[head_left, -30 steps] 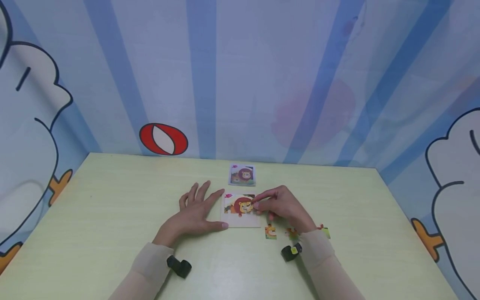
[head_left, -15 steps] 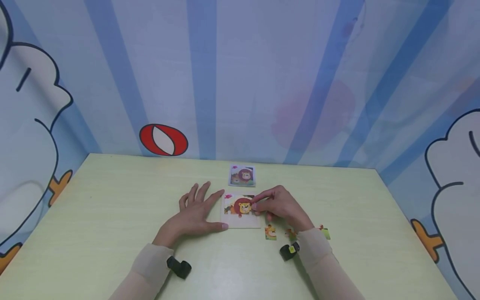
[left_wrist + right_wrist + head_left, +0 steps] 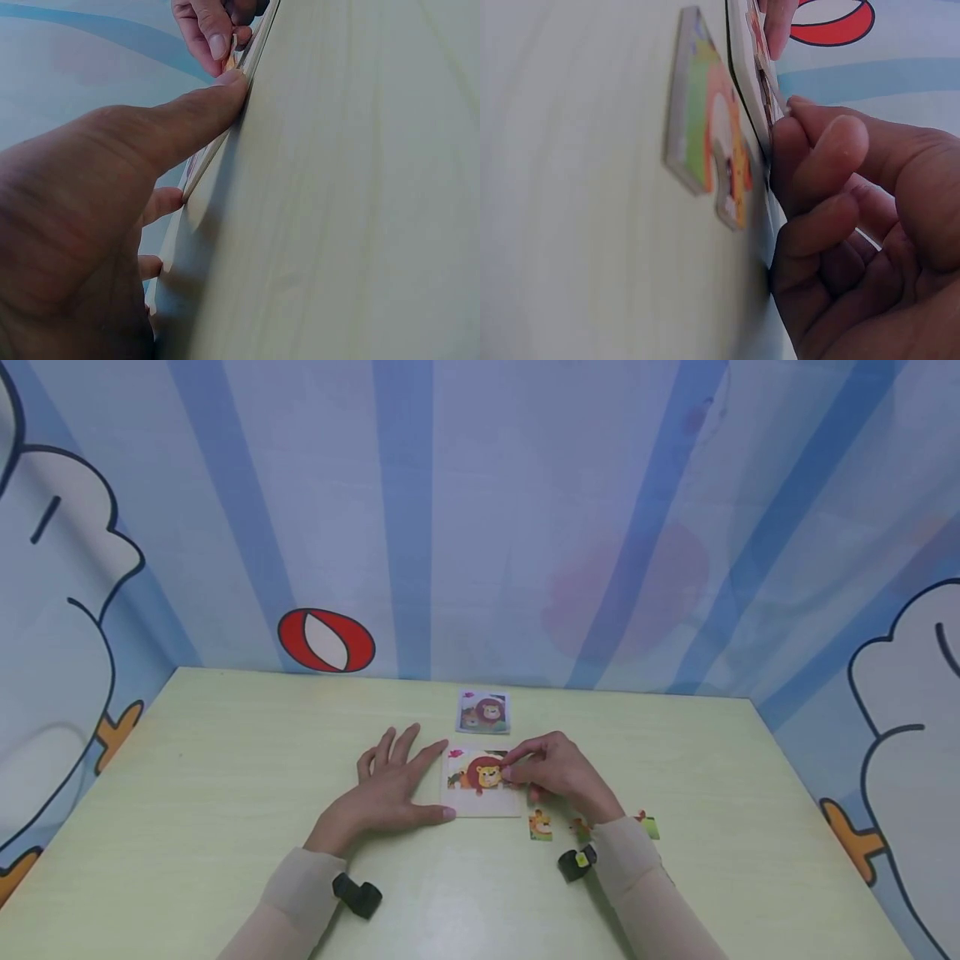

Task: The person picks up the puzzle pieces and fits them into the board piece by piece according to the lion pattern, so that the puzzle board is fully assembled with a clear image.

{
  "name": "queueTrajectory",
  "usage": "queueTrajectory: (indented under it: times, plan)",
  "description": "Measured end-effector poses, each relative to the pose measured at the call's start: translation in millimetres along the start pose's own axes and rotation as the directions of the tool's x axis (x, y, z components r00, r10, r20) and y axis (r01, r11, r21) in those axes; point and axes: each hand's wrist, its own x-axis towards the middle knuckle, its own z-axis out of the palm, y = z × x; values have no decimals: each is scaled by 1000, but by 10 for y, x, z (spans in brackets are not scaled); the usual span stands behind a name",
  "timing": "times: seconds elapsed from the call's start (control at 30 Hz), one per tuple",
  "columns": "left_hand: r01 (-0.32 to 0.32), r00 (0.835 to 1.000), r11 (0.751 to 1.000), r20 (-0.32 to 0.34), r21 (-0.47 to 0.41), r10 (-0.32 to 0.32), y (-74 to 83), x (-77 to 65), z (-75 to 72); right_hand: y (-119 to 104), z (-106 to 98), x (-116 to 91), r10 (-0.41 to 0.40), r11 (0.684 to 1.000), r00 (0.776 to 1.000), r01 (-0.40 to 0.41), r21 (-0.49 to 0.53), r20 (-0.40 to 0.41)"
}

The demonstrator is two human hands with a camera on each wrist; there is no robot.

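Note:
A white puzzle board (image 3: 480,806) lies on the table, its upper part covered with joined lion puzzle pieces (image 3: 483,772). My left hand (image 3: 384,793) rests at the board's left side, fingers spread, with thumb and index fingertip touching its edge. At the right side, my right hand (image 3: 562,774) pinches a puzzle piece (image 3: 775,84) between thumb and index finger. That piece stands tilted against the board in the right wrist view; the fingers hide most of it. Its orange face (image 3: 231,60) shows slightly in the left wrist view.
Loose puzzle pieces lie right of the board: a yellow-orange one (image 3: 541,825), one partly behind the right wrist (image 3: 581,829), and a green one (image 3: 648,825). A lion picture card (image 3: 483,712) lies beyond the board. A printed cloth wall (image 3: 487,527) borders the table's back.
My right hand has shifted very slightly left, still pinching the piece at the board's right side. The left hand and the board have stayed in place.

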Motion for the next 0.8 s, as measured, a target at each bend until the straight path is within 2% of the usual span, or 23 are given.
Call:
queueTrajectory:
  times: [0.5, 0.8]
  plan:
    - [-17, 1000, 1000, -5, -13, 17, 16, -24, -19, -28, 36, 12, 13, 999, 1000, -14, -34, -26]
    - [0, 1000, 1000, 7, 4, 0, 32, -25, -41, -68, 90, 43, 28, 994, 997, -35, -102, -66]
